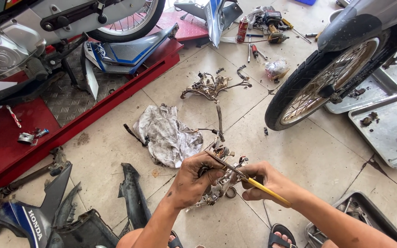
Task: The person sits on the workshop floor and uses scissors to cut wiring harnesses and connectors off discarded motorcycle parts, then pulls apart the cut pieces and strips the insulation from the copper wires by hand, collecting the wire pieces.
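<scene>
On the tiled workshop floor (299, 156), your left hand (191, 181) clamps the grimy wiring assembly (219, 183); your right hand (263, 181) grips a yellow-handled screwdriver (249, 180), mid-disassembly.

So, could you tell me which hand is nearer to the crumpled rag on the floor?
Left. The left hand sits just below and right of the rag; the right hand, holding the yellow-handled screwdriver, is farther right.
</scene>
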